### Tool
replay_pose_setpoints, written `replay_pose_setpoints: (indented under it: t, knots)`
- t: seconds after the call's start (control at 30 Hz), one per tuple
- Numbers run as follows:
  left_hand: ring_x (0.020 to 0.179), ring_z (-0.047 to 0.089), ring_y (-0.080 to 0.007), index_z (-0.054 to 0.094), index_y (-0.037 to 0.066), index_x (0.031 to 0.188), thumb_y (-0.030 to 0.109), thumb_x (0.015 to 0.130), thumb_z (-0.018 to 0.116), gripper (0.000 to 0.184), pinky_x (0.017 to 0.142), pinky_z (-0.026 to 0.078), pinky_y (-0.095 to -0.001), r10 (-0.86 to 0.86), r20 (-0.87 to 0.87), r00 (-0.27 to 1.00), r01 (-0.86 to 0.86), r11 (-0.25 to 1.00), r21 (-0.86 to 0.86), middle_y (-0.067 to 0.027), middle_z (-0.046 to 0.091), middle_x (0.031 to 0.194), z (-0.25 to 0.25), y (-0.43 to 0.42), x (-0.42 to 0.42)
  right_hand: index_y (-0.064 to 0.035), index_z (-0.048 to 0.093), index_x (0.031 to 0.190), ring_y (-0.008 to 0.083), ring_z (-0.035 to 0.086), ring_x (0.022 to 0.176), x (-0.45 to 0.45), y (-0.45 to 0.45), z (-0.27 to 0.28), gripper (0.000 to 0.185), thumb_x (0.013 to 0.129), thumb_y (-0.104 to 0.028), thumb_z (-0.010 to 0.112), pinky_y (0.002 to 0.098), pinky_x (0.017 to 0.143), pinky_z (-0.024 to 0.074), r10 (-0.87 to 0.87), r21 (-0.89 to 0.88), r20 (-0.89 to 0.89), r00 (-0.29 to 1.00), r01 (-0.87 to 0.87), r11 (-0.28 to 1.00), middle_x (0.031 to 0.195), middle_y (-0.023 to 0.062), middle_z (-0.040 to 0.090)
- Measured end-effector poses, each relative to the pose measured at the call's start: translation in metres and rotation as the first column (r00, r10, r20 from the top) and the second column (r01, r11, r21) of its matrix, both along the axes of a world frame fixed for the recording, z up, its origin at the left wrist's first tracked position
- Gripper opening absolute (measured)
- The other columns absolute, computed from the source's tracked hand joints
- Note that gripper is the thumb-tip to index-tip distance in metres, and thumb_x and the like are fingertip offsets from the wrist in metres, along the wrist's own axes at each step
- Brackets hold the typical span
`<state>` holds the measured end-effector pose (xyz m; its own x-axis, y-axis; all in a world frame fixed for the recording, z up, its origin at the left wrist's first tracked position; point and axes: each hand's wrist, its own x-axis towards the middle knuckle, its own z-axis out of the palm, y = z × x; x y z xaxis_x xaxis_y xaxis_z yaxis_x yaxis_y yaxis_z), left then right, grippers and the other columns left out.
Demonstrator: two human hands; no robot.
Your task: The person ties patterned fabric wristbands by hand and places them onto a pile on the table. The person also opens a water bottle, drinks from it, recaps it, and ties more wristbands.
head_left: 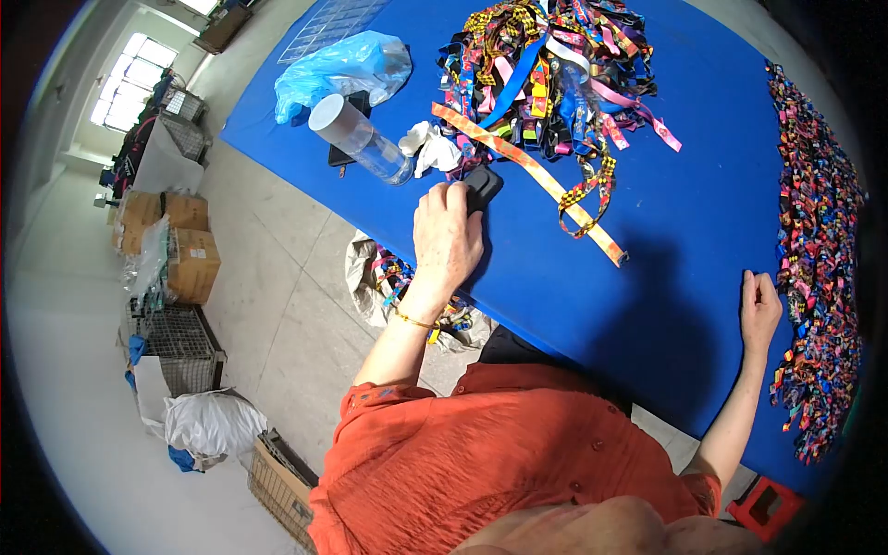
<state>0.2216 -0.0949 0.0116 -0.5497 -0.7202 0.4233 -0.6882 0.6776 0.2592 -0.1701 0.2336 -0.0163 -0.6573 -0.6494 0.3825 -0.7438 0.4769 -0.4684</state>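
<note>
My left hand (449, 236) is at the near edge of the blue table (546, 268), its fingers closed over a dark, rounded object (483, 188) whose kind I cannot make out. Just beyond lie crumpled white tissue (431, 150) and a clear bottle with a grey lid (363, 139). A large tangle of colorful straps (546, 79) lies farther back, with an orange patterned strap (532, 176) stretched out in front. My right hand (760, 310) rests on the table at the right with fingers curled; anything inside them is hidden. It is beside a long heap of small colorful strap pieces (819, 268).
A blue plastic bag (342, 72) and a wire rack (328, 26) are at the table's far left. Some straps lie in a pale sack (365, 277) on the floor. Cardboard boxes (192, 264) and wire crates (185, 347) line the left wall. A red stool (766, 509) stands at lower right.
</note>
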Motion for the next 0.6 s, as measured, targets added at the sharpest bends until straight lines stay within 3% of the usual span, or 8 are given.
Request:
replay_pose_setpoints:
  t: [0.27,0.4,0.47,0.53,0.6]
  knots:
    - [0.106,0.058,-0.0385,0.053,0.000,0.116,0.008,0.078,0.076,0.045,0.090,0.046,-0.0444,-0.065,-0.019,0.998,0.064,0.997,-0.031,-0.0202,0.060,0.114,-0.007,-0.007,0.020,-0.0019,0.046,0.073,0.0148,0.038,0.058,-0.001,0.000,-0.001,0.033,0.097,-0.016,0.065,0.0327,0.054,0.0342,0.005,-0.013,-0.004,1.000,-0.005,1.000,0.064,0.0070,0.041]
    - [0.098,0.057,-0.0351,0.056,-0.003,0.107,0.018,0.079,0.078,0.041,0.085,0.047,-0.0423,0.053,-0.202,0.978,-0.080,0.988,-0.129,-0.0194,0.059,0.105,-0.006,-0.017,0.031,-0.0017,0.047,0.073,0.0162,0.038,0.057,0.005,-0.003,0.005,0.033,0.096,-0.016,0.065,0.0336,0.054,0.0347,0.000,-0.029,0.011,1.000,0.000,1.000,0.064,0.0076,0.041]
    - [0.099,0.054,-0.0339,0.054,-0.003,0.108,0.022,0.079,0.080,0.046,0.084,0.046,-0.0418,0.241,-0.365,0.899,-0.282,0.957,-0.063,-0.0192,0.055,0.105,-0.002,-0.028,0.039,-0.0016,0.047,0.073,0.0169,0.039,0.056,0.004,-0.002,0.003,0.032,0.096,-0.016,0.065,0.0338,0.054,0.0350,-0.002,-0.037,0.002,1.000,0.002,0.999,0.063,0.0081,0.042]
    - [0.101,0.054,-0.0309,0.050,-0.004,0.114,0.027,0.080,0.082,0.056,0.084,0.046,-0.0398,0.300,-0.488,0.819,-0.366,0.930,-0.043,-0.0184,0.053,0.108,0.005,-0.047,0.044,-0.0015,0.047,0.073,0.0174,0.039,0.056,0.002,-0.001,0.002,0.032,0.096,-0.015,0.065,0.0341,0.054,0.0354,0.004,-0.038,-0.017,1.000,-0.005,0.999,0.063,0.0088,0.042]
    - [0.110,0.054,-0.0287,0.045,-0.006,0.126,0.035,0.078,0.085,0.075,0.091,0.046,-0.0403,0.355,-0.552,0.755,-0.332,0.932,0.145,-0.0176,0.053,0.117,0.003,-0.073,0.050,-0.0011,0.046,0.072,0.0187,0.039,0.055,0.003,-0.001,0.006,0.033,0.095,-0.014,0.066,0.0351,0.053,0.0360,0.001,-0.032,-0.012,1.000,-0.001,0.999,0.063,0.0101,0.042]
